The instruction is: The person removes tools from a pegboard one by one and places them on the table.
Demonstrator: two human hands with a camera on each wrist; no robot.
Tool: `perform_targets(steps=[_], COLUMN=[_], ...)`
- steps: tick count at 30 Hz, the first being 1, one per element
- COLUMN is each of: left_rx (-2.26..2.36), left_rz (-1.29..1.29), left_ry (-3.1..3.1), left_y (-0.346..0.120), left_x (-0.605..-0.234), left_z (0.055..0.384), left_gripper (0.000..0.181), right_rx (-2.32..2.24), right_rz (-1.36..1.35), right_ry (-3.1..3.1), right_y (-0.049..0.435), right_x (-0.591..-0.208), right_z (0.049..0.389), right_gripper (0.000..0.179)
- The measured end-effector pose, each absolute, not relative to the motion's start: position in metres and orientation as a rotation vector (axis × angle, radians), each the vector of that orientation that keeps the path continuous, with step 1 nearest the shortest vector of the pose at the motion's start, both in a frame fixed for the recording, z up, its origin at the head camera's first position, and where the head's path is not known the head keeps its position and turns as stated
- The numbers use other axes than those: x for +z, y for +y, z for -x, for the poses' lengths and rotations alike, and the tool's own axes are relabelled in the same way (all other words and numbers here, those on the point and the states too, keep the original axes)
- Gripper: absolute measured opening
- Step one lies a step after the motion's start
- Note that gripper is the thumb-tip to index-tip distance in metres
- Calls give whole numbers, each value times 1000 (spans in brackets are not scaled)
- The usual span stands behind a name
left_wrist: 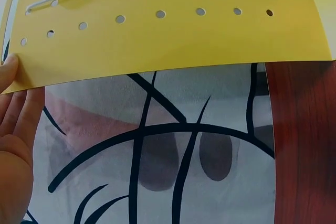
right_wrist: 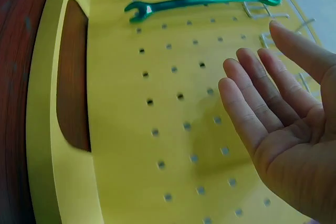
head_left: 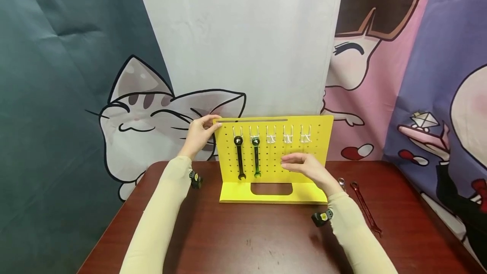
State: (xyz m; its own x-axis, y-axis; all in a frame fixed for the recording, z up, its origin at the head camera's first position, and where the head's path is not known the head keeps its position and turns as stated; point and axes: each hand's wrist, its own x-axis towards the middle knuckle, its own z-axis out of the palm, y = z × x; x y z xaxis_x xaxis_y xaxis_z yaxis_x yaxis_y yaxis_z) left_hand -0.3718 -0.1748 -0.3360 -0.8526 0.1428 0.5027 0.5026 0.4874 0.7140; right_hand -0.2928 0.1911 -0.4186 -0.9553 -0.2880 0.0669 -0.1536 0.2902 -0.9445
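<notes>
Reddish-brown table (head_left: 228, 240) — black wrench (head_left: 239, 157), metallic-green wrench (head_left: 256, 157) vertical, open ends down; left hand (head_left: 199, 135) pinching yellow pegboard (head_left: 272, 152) — right hand (head_left: 307, 167) empty, loosely extended.

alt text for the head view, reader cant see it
A person's left hand grips a yellow pegboard by its upper left corner, the empty right hand in front of it. A black wrench and a green wrench hang on the board's left half.
</notes>
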Motion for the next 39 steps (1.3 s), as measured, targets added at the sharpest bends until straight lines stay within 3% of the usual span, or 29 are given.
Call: perform_targets(steps=[21,39], left_rx=[-1178,-1146], left_rz=[555,579], left_ry=[-2458,-2471], left_y=[-177,-179], left_x=[-334,-328], left_z=[371,372], left_gripper=[28,27], right_rx=[-1842,-1975], right_rz=[419,373], right_ry=[2383,2372], right_y=[135,101], right_x=[-446,-453], right_z=[310,319], right_gripper=[41,44])
